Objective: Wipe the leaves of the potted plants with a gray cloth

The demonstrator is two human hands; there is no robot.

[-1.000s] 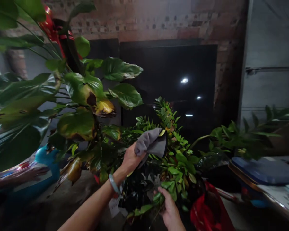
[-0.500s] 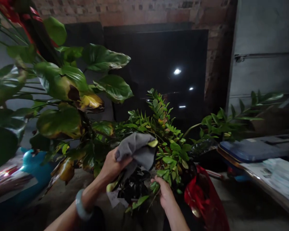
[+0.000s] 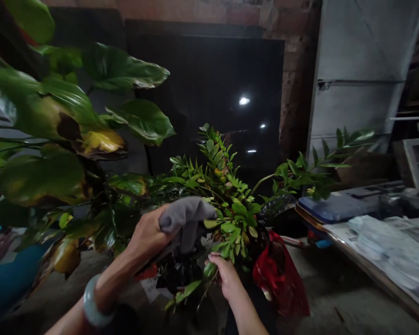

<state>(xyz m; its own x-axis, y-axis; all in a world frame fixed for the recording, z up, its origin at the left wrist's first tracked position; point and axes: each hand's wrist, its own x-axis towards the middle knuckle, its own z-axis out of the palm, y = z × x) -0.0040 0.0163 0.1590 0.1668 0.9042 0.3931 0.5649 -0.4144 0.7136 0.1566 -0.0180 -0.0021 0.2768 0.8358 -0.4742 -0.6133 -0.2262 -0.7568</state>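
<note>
My left hand (image 3: 147, 236) is closed round a grey cloth (image 3: 186, 217) and presses it against the small-leaved green plant (image 3: 223, 195) at the centre. A pale bangle (image 3: 91, 304) sits on that wrist. My right hand (image 3: 223, 277) is lower and pinches a leafy stem (image 3: 192, 288) of the same plant, holding it out to the left. The plant's pot is hidden in the dark below the leaves.
A big broad-leaved plant (image 3: 56, 139) with yellowed, browned leaves fills the left. A red bag (image 3: 281, 281) lies right of the small plant. A table (image 3: 380, 274) with papers and a blue lid (image 3: 335, 207) runs along the right. A dark glossy panel (image 3: 223, 93) stands behind.
My left hand has drawn the cloth down and to the left along the plant's leaves. My right hand has kept its hold on the stem. The view has shifted to the right.
</note>
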